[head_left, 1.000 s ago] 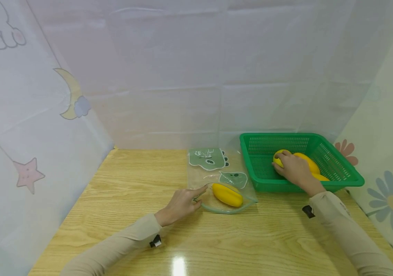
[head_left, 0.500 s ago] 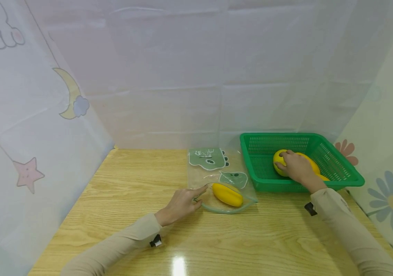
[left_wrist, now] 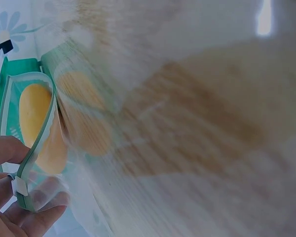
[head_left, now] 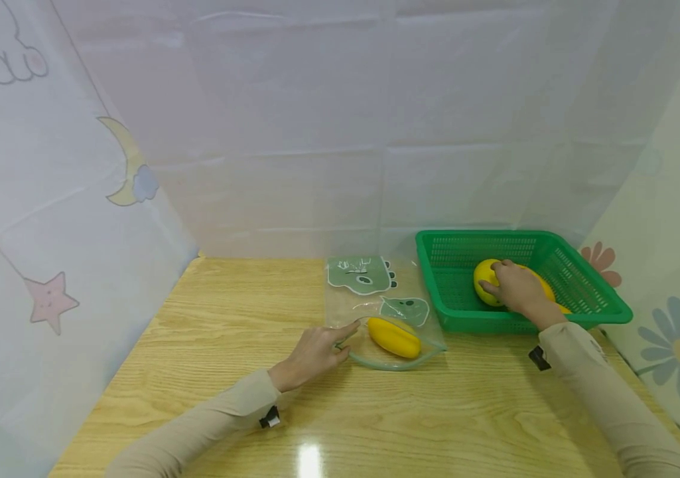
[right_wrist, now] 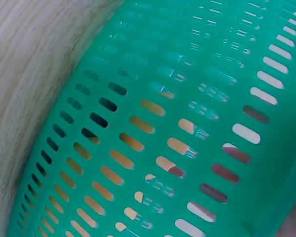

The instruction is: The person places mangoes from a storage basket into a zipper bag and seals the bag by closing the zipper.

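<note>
My left hand [head_left: 312, 358] pinches the left corner of the mouth of a clear zip bag [head_left: 384, 366], which lies on the table with its mouth held apart. Inside it rests a long yellow mango-like fruit [head_left: 393, 337]. The left wrist view shows thumb and fingers at the bag's green zip edge [left_wrist: 41, 132], beside a white slider [left_wrist: 19, 185]. My right hand [head_left: 519, 290] reaches into the green basket [head_left: 444, 315], thumb and forefinger spread against a rounded yellow fruit [head_left: 484, 279]. Its palm side is hidden, and in the right wrist view the basket wall covers most of it.
Partly behind the right hand, another long yellow fruit [head_left: 539, 282] lies in the basket, with the tip of one more [head_left: 563, 309] near the front wall. The basket stands at the table's back right. Printed cloth [head_left: 292, 133] hangs around the wooden table [head_left: 244, 299].
My right hand has slid slightly right, uncovering more of the rounded yellow fruit, which stays in place. The left hand and the bag have not moved.
</note>
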The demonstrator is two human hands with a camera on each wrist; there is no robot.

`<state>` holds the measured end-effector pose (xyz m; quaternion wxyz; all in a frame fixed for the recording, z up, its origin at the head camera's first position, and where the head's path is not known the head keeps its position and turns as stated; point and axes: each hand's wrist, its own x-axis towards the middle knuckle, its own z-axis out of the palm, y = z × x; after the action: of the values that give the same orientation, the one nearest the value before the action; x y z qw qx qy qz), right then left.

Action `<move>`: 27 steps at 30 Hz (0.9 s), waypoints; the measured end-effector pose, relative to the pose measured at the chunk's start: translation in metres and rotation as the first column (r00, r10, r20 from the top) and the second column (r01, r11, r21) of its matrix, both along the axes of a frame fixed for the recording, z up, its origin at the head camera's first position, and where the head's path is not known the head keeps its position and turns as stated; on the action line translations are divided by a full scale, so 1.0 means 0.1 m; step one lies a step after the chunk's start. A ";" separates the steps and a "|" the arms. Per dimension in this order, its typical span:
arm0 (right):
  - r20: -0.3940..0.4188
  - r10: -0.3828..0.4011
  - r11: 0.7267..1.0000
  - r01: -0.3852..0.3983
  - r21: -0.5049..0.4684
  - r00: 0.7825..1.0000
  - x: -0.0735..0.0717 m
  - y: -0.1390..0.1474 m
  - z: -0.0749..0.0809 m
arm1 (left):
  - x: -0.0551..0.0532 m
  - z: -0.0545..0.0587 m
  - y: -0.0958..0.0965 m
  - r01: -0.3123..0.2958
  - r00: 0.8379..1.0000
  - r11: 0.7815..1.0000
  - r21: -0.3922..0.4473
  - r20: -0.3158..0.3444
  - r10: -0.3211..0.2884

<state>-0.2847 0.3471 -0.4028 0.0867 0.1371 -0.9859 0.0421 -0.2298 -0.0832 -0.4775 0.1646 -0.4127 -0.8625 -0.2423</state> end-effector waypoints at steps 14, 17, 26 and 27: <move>0.076 -0.051 0.999 0.051 0.003 0.996 -0.06 0.06 -0.03 | 0.01 0.01 0.00 -0.002 1.000 1.000 -0.008 0.011 0.002; 0.086 -0.062 0.998 0.062 0.005 0.994 -0.09 0.07 -0.05 | 0.00 0.01 0.00 0.000 1.000 1.000 -0.009 0.006 0.000; 0.133 -0.081 0.997 0.082 0.000 0.988 -0.11 0.10 -0.07 | -0.01 -0.01 0.00 0.011 1.000 1.000 0.003 -0.006 -0.011; 0.137 -0.082 0.997 0.083 -0.002 0.987 -0.11 0.10 -0.06 | -0.01 -0.01 0.00 0.011 1.000 1.000 0.004 -0.005 -0.011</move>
<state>-0.2958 0.3575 -0.4093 0.0212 0.0924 -0.9942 0.0513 -0.2305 -0.0834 -0.4785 0.1662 -0.4177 -0.8593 -0.2439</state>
